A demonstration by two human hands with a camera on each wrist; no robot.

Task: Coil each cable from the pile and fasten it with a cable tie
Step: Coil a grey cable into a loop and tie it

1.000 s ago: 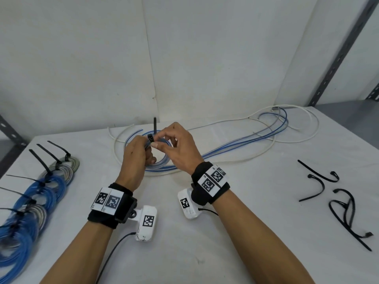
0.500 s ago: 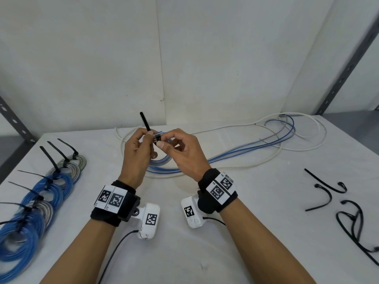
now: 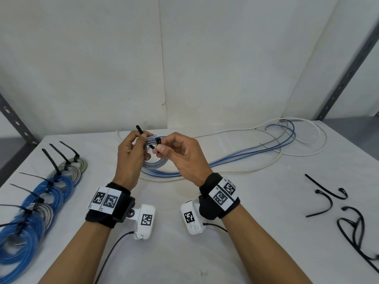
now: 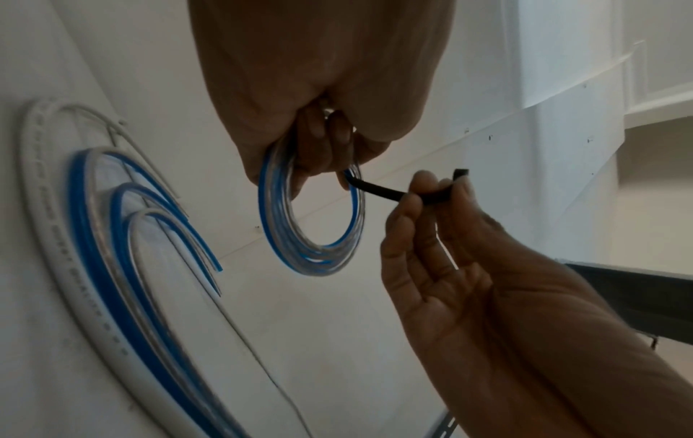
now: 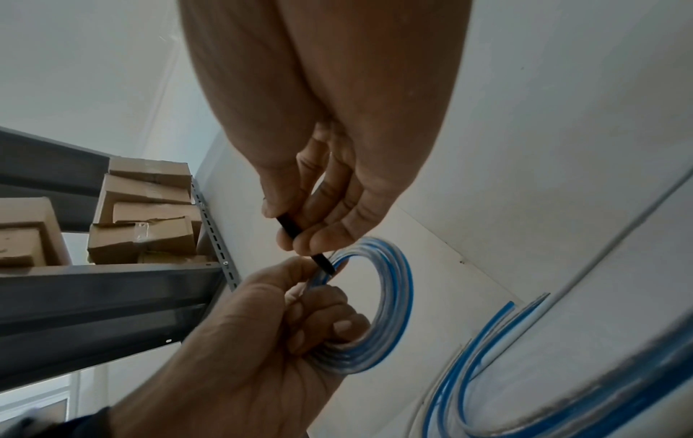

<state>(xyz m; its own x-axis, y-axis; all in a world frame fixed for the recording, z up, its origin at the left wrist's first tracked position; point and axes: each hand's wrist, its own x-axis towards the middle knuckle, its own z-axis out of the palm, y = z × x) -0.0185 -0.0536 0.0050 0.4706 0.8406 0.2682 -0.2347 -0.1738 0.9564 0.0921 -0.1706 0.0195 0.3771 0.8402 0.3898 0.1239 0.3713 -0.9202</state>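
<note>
My left hand (image 3: 143, 140) grips a small coil of blue and clear cable (image 3: 152, 168) just above the table, and its thumb and forefinger also hold the black cable tie (image 3: 139, 129), whose thin end sticks up to the left. The tie passes round the coil (image 4: 319, 263). My right hand (image 3: 162, 147) pinches the tie's other end (image 4: 386, 192) between thumb and forefinger, a little to the right of the coil. In the right wrist view the tie (image 5: 288, 225) runs from my right fingers (image 5: 319, 240) down to the coil (image 5: 397, 296) in my left hand (image 5: 300, 311).
Loose blue, grey and white cables (image 3: 266, 148) trail across the back of the white table (image 3: 184, 253). Several tied coils (image 3: 41, 199) lie in a row at the left. Loose black ties (image 3: 332, 197) lie at the right. A grey shelf post (image 3: 348, 72) stands at the back right.
The tie's free end has tipped from upright over to the left. My right hand has drawn its end of the tie slightly rightward, away from the left hand.
</note>
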